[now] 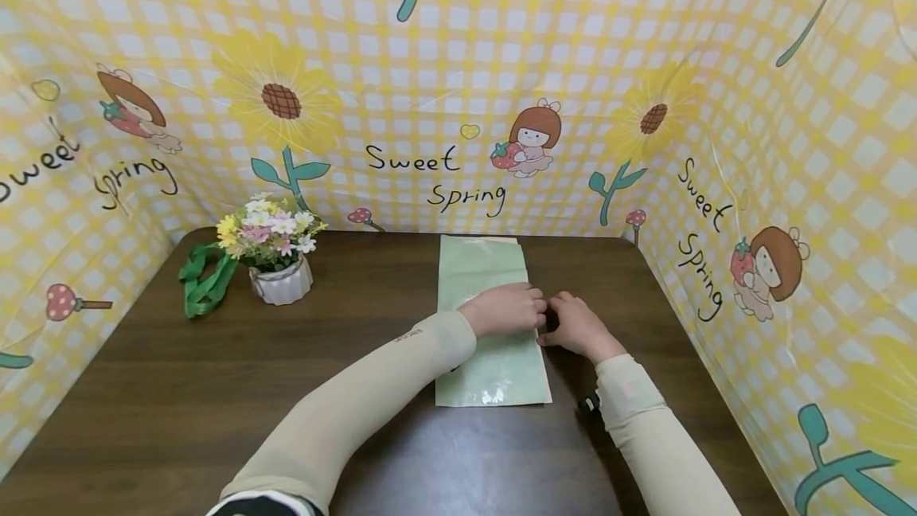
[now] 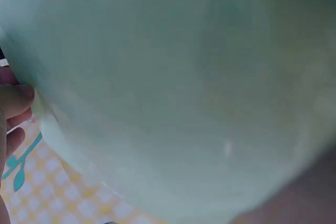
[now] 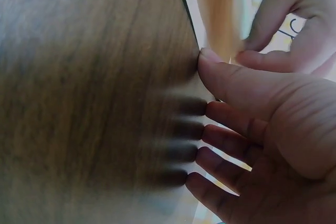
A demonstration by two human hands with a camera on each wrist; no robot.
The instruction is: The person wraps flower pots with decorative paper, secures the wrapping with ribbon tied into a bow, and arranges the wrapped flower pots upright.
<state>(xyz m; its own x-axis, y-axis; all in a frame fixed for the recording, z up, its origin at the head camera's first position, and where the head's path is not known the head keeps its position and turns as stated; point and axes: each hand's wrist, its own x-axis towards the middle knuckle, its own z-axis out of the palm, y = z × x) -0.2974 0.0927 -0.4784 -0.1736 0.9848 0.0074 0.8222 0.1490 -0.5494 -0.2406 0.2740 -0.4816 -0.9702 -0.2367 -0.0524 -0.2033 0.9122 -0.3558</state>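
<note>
A pale green, glossy folded sheet [image 1: 487, 377] lies lengthwise on the table, with a cream layer showing along its right edge. My left hand [image 1: 505, 309] reaches over it and pinches the upper layer at that edge; the left wrist view shows its thumb [image 2: 18, 98] on the sheet's border. Just right of it, my right hand [image 1: 579, 329] has its thumb [image 3: 212, 66] at the edge of the lower layer. Its other fingers [image 3: 226, 158] are spread, tips down at the brown tabletop. In the right wrist view, a lifted flap stands between both hands.
A white pot of artificial flowers [image 1: 281, 281] stands at the back left, beside a bundle of green ribbon [image 1: 208, 285]. Yellow checked cloth [image 1: 430, 86] encloses the wooden table [image 1: 179, 388] at the back and both sides.
</note>
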